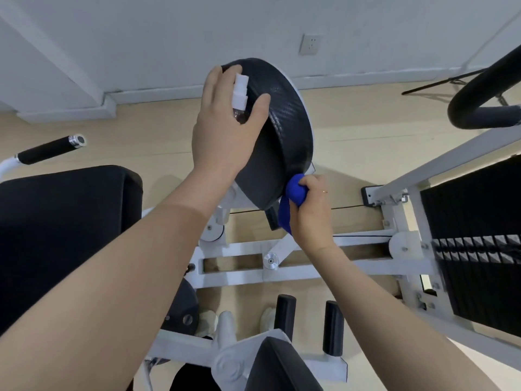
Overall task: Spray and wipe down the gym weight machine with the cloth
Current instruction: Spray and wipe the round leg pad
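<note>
A round black pad (284, 131) of the white-framed weight machine (310, 246) stands tilted at the middle of the view. My left hand (225, 128) holds a small spray bottle (240, 88) with a white nozzle against the pad's upper left face; most of the bottle is hidden behind the hand. My right hand (313, 210) grips a bunched blue cloth (293, 198) at the pad's lower right edge, with a strip of cloth hanging down.
A black seat cushion (62, 221) is at the left, with a black handle (48, 149) above it. The weight stack (476, 244) stands at the right. A curved black bar (485, 88) hangs at the upper right. Two foam rollers (310, 325) sit below.
</note>
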Action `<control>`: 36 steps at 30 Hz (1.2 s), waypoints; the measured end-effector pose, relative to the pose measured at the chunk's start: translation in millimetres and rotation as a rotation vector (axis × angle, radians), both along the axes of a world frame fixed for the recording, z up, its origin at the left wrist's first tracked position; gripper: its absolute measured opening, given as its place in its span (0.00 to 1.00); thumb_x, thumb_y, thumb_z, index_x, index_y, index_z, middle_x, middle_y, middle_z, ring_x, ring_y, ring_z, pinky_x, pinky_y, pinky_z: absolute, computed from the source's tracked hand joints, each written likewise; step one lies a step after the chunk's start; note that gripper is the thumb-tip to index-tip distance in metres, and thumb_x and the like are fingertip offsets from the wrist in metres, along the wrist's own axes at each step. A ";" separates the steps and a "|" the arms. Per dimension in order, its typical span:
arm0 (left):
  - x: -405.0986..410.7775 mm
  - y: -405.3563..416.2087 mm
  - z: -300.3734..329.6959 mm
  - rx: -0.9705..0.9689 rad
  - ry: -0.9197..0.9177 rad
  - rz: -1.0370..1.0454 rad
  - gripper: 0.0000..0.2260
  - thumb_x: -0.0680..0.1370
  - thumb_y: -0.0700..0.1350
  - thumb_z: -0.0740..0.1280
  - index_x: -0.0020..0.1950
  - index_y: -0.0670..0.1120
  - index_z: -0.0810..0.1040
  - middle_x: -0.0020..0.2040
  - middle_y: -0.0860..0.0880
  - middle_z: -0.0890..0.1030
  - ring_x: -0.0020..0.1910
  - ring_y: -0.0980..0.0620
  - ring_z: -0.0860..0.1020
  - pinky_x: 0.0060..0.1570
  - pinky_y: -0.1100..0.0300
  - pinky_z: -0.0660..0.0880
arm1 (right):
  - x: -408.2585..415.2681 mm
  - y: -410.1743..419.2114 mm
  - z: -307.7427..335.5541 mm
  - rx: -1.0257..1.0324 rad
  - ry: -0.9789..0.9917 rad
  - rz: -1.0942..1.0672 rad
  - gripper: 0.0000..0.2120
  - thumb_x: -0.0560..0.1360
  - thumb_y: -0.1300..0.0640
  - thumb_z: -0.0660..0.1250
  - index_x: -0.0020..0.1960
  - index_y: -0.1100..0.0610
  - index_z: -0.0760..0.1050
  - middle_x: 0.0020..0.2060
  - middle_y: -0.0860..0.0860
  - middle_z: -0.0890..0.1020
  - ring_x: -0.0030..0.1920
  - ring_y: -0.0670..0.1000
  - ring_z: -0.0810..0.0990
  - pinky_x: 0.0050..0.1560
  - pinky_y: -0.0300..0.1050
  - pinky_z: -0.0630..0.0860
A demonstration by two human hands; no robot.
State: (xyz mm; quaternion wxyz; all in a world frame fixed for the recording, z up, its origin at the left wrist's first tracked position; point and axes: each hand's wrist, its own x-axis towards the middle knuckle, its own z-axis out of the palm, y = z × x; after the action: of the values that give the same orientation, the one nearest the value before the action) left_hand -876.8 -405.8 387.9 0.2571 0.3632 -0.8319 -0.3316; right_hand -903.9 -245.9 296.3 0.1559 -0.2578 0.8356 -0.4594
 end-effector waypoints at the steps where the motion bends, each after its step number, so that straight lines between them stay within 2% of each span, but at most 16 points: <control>1: 0.3 1.1 -1.1 -0.014 -0.004 0.008 0.24 0.74 0.58 0.60 0.68 0.51 0.69 0.70 0.52 0.67 0.58 0.56 0.72 0.47 0.67 0.68 | 0.9 -3.7 3.2 -0.069 -0.012 -0.040 0.10 0.73 0.68 0.61 0.54 0.65 0.70 0.50 0.52 0.68 0.45 0.49 0.68 0.47 0.30 0.64; 5: -3.2 4.1 -5.8 -0.006 0.033 0.042 0.23 0.76 0.55 0.61 0.70 0.50 0.68 0.72 0.50 0.65 0.61 0.57 0.69 0.41 0.82 0.60 | 9.0 -14.8 5.1 -0.278 -0.170 -0.231 0.11 0.78 0.65 0.58 0.53 0.50 0.62 0.48 0.42 0.68 0.45 0.37 0.70 0.47 0.26 0.65; 7: -3.2 7.7 -10.6 0.044 0.082 0.053 0.25 0.77 0.54 0.63 0.72 0.51 0.64 0.75 0.49 0.61 0.66 0.59 0.64 0.48 0.85 0.59 | 9.3 -21.2 -6.7 -0.282 -0.420 -0.313 0.11 0.80 0.62 0.56 0.54 0.48 0.60 0.48 0.43 0.70 0.43 0.36 0.71 0.48 0.30 0.68; 8: -2.2 11.2 -13.8 0.101 0.119 0.054 0.28 0.75 0.56 0.64 0.74 0.53 0.62 0.75 0.49 0.59 0.68 0.58 0.63 0.56 0.79 0.64 | 7.0 -24.6 -13.2 -0.253 -0.568 -0.343 0.09 0.81 0.60 0.55 0.56 0.48 0.60 0.48 0.45 0.72 0.44 0.39 0.73 0.49 0.35 0.69; 10: 1.7 20.7 -20.7 0.231 0.168 0.065 0.35 0.71 0.60 0.65 0.75 0.59 0.55 0.76 0.52 0.57 0.72 0.52 0.62 0.61 0.53 0.74 | -3.1 -31.4 -20.3 -0.183 -0.823 -0.390 0.08 0.82 0.56 0.54 0.58 0.47 0.60 0.49 0.48 0.74 0.46 0.46 0.74 0.50 0.43 0.72; 12: 6.7 31.2 -25.9 0.307 0.154 0.080 0.41 0.70 0.60 0.67 0.76 0.58 0.49 0.76 0.54 0.57 0.73 0.52 0.60 0.66 0.47 0.69 | -13.9 -36.7 -12.7 -0.202 -0.931 -0.455 0.09 0.81 0.57 0.55 0.60 0.49 0.62 0.51 0.50 0.75 0.47 0.49 0.75 0.51 0.47 0.73; 15: 11.1 41.2 -32.3 0.377 0.107 0.109 0.44 0.70 0.57 0.71 0.77 0.52 0.47 0.76 0.54 0.56 0.74 0.56 0.58 0.71 0.52 0.62 | -28.0 -36.4 11.2 -0.313 -0.944 -0.507 0.11 0.79 0.59 0.57 0.60 0.50 0.64 0.50 0.50 0.77 0.47 0.50 0.76 0.42 0.45 0.74; 18: 9.5 44.4 -34.3 0.404 0.052 0.128 0.42 0.71 0.55 0.71 0.77 0.50 0.50 0.77 0.52 0.55 0.74 0.56 0.56 0.72 0.52 0.60 | -36.8 -34.9 25.4 -0.400 -0.896 -0.503 0.13 0.78 0.61 0.56 0.58 0.47 0.64 0.47 0.46 0.76 0.44 0.47 0.76 0.40 0.42 0.72; 20: 8.0 46.0 -35.2 0.421 0.057 0.132 0.42 0.71 0.54 0.71 0.77 0.49 0.49 0.77 0.52 0.54 0.75 0.56 0.55 0.72 0.52 0.59 | -34.6 -39.5 18.2 -0.327 -0.888 -0.492 0.15 0.77 0.64 0.54 0.59 0.48 0.63 0.47 0.47 0.76 0.44 0.47 0.76 0.43 0.43 0.74; 22: 7.7 49.6 -35.4 0.422 0.073 0.134 0.42 0.71 0.53 0.71 0.77 0.50 0.49 0.77 0.53 0.54 0.75 0.56 0.54 0.72 0.53 0.59 | -29.1 -48.5 -7.6 -0.176 -0.953 -0.453 0.15 0.77 0.65 0.52 0.59 0.49 0.61 0.51 0.51 0.76 0.47 0.50 0.75 0.50 0.48 0.75; 25: 8.4 49.6 -39.3 0.451 0.096 0.139 0.42 0.72 0.52 0.72 0.77 0.50 0.49 0.77 0.54 0.53 0.75 0.58 0.53 0.73 0.54 0.58 | -22.4 -60.2 -28.9 0.072 -1.041 -0.466 0.16 0.76 0.65 0.53 0.61 0.50 0.60 0.56 0.54 0.73 0.51 0.54 0.74 0.54 0.55 0.73; 27: 10.1 46.5 -41.5 0.453 0.092 0.133 0.43 0.70 0.54 0.72 0.77 0.51 0.49 0.77 0.54 0.54 0.75 0.57 0.54 0.73 0.53 0.59 | -26.2 -60.7 -31.2 0.079 -1.029 -0.483 0.19 0.75 0.66 0.53 0.62 0.50 0.61 0.55 0.53 0.73 0.54 0.56 0.74 0.57 0.57 0.73; 30: 13.0 42.6 -35.7 0.446 0.100 0.135 0.42 0.67 0.61 0.69 0.76 0.52 0.54 0.75 0.53 0.60 0.73 0.55 0.61 0.68 0.49 0.66 | -35.8 -46.9 -10.1 -0.058 -0.844 -0.393 0.15 0.76 0.66 0.55 0.59 0.51 0.65 0.50 0.53 0.77 0.51 0.55 0.76 0.56 0.55 0.74; 33: 14.5 34.2 -20.5 0.476 0.083 0.170 0.35 0.67 0.64 0.64 0.72 0.52 0.63 0.67 0.51 0.71 0.63 0.47 0.73 0.57 0.45 0.75 | -46.9 -31.6 28.9 -0.122 -0.633 -0.276 0.13 0.78 0.65 0.56 0.55 0.48 0.65 0.46 0.46 0.76 0.44 0.47 0.74 0.45 0.46 0.75; 35: 13.8 26.4 -7.6 0.485 0.090 0.195 0.28 0.69 0.62 0.64 0.66 0.52 0.68 0.59 0.48 0.76 0.53 0.42 0.78 0.50 0.49 0.78 | -54.5 -27.0 54.6 -0.180 -0.474 -0.190 0.16 0.77 0.66 0.56 0.51 0.44 0.65 0.46 0.42 0.74 0.44 0.45 0.73 0.46 0.44 0.74; 36: 11.6 22.2 -0.1 0.498 0.115 0.218 0.25 0.71 0.60 0.65 0.64 0.52 0.69 0.56 0.46 0.77 0.50 0.42 0.79 0.44 0.57 0.79 | -60.8 -27.6 67.1 -0.211 -0.375 -0.132 0.17 0.76 0.67 0.57 0.50 0.43 0.66 0.46 0.40 0.73 0.45 0.44 0.73 0.50 0.44 0.73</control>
State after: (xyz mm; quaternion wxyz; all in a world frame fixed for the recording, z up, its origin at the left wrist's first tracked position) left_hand -865.3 -383.6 387.8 0.2409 0.4831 -0.6648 -0.5164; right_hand -964.7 -273.5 363.4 0.2503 -0.1275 0.7544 -0.5933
